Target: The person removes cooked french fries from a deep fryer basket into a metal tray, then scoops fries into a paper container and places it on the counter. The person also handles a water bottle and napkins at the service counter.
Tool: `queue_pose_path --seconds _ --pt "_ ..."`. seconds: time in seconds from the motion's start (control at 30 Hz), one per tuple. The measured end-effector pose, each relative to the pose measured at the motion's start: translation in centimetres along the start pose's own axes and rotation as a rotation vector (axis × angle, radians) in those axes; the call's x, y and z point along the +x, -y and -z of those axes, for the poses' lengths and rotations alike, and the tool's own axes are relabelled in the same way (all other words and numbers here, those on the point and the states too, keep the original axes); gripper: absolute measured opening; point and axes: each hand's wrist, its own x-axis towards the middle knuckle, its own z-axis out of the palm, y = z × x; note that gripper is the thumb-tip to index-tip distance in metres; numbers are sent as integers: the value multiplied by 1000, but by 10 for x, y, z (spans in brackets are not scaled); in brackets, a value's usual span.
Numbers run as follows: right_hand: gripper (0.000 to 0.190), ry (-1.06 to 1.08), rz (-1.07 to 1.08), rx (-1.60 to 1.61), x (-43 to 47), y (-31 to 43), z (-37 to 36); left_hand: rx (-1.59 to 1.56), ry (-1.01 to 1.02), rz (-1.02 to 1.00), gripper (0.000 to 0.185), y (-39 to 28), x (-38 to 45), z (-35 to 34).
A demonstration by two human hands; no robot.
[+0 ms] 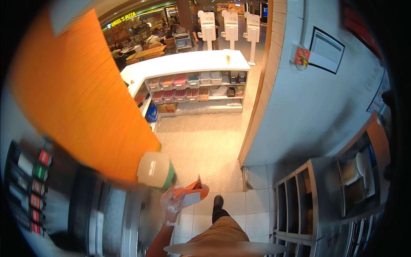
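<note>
My left hand [172, 204], in a clear plastic glove, grips an orange paper sleeve [192, 186] in front of my body. The sleeve's mouth gapes at the top, and something brown shows inside, too small to name. A white slip [191, 199] lies against its near side, by my fingers. My right hand is out of view. Below the sleeve are my brown apron [221, 233] and one dark shoe [218, 201] on the tiled floor.
A bin with a beige lid [154, 167] stands left of the doorway. Beyond it, a white counter [189, 61] holds a cup [228, 58] above shelves of clear plastic tubs [179, 84]. Metal racking [297, 199] lines my right; steel equipment [109, 218] lines my left. Ordering kiosks [231, 27] stand outside.
</note>
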Motion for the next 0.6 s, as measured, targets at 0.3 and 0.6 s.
queue_pose_path --seconds 0.3,0.6 --pt "22 -371 1174 626 -12 619 433 -324 -278 209 10 110 261 -66" --pt "23 -386 1335 909 135 842 595 2 -111 31 5 331 541 -159"
